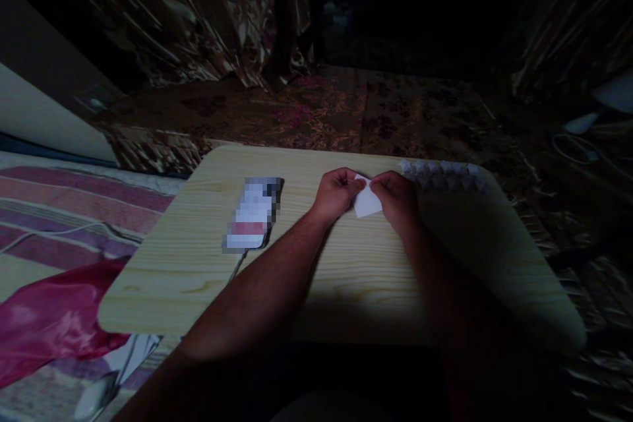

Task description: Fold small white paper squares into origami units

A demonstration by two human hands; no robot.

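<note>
Both my hands meet over the middle of a pale wooden table [208, 277]. My left hand [336, 192] and my right hand [398, 198] each pinch a small white piece of paper [366, 202] between fingers and thumb, holding it just above the tabletop. A row of several small folded white paper pieces [442, 175] lies along the far right edge of the table, just beyond my right hand.
A phone [253, 214] lies on the table left of my hands, with a cable running from it toward the near edge. Striped bedding and a pink cloth [54, 323] lie at the left. Patterned dark fabric [346, 105] spreads beyond the table.
</note>
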